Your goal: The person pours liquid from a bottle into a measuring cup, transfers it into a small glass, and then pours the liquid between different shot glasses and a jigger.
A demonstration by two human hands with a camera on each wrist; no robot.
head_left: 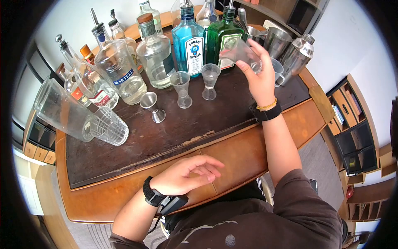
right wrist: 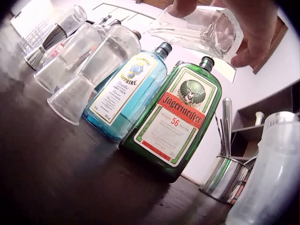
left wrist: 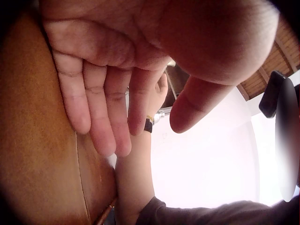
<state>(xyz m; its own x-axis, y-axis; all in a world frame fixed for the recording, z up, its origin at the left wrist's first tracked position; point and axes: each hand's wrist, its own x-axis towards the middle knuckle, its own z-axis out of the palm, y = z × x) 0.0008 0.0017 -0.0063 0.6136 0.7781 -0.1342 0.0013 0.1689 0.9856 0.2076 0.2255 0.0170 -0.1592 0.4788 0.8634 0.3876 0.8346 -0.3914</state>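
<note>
My right hand [head_left: 262,79] grips a clear drinking glass [head_left: 239,53] near its thick base, held up in the air on its side. In the head view the glass overlaps the green Jägermeister bottle [right wrist: 178,117]. The right wrist view shows the heavy base [right wrist: 224,33] by the fingers, with the mouth pointing left. My left hand [head_left: 186,174] holds nothing; its fingers are relaxed over the brown leather edge [head_left: 244,162] of the table. Closest to it on the dark tabletop stand a metal jigger [head_left: 153,108] and two clear plastic jiggers, one left [head_left: 181,89] and one right [head_left: 210,81].
A blue Bombay Sapphire bottle [head_left: 188,45], a Martell bottle [head_left: 120,70] and several others line the back. At left, a cut-glass tumbler [head_left: 111,126] lies near a tall clear vessel [head_left: 58,108]. A steel shaker [head_left: 296,54] and a plastic measuring cup [head_left: 278,72] stand right.
</note>
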